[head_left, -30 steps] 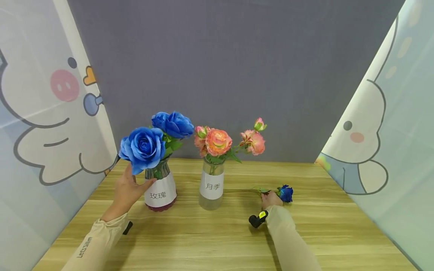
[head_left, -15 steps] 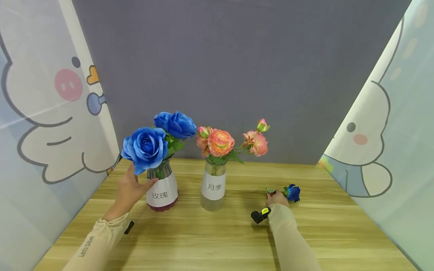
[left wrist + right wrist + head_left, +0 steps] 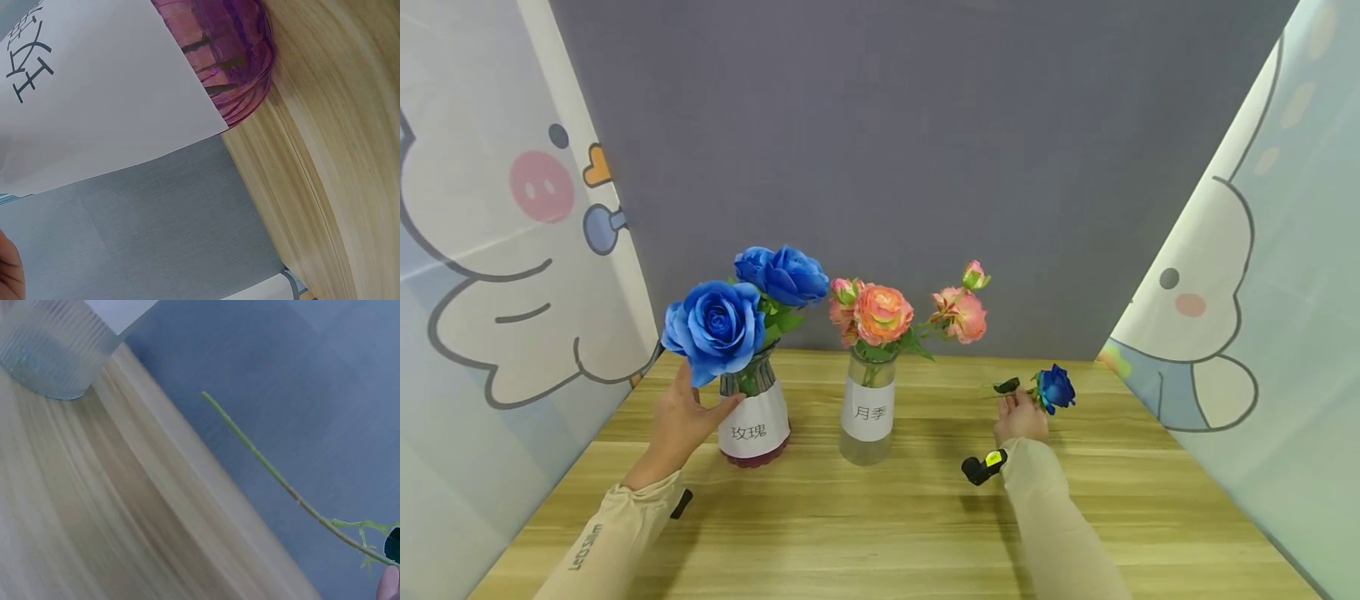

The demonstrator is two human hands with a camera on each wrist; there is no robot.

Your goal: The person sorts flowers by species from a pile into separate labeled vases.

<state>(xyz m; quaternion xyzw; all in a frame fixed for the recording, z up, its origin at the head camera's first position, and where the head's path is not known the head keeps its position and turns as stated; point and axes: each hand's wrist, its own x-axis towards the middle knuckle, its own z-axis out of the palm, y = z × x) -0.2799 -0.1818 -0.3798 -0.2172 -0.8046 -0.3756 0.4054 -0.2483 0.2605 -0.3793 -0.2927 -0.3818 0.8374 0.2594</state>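
Note:
My left hand [image 3: 683,425] holds the left side of a flared glass vase [image 3: 760,421], its thumb on the white paper label. Large blue roses [image 3: 719,321] stand in this vase. The left wrist view shows the vase's purple-pink base [image 3: 244,69] on the table. To the right, my right hand [image 3: 1021,418] pinches the stem of a smaller dark blue rose [image 3: 1056,389], raised over the table with its bloom pointing right. In the right wrist view its long green stem [image 3: 275,474] stretches away from a fingertip [image 3: 389,584], bare at the far end.
A clear ribbed vase [image 3: 865,450] with a white label stands mid-table, holding orange-pink flowers [image 3: 883,315]; one spray leans right. A grey panel [image 3: 925,167] closes the back of the wooden table [image 3: 850,542]. Cartoon-printed curtains [image 3: 467,350] flank both sides.
My right hand has lifted the small blue rose off the table, moving up and slightly right. My left hand keeps its place on the vase.

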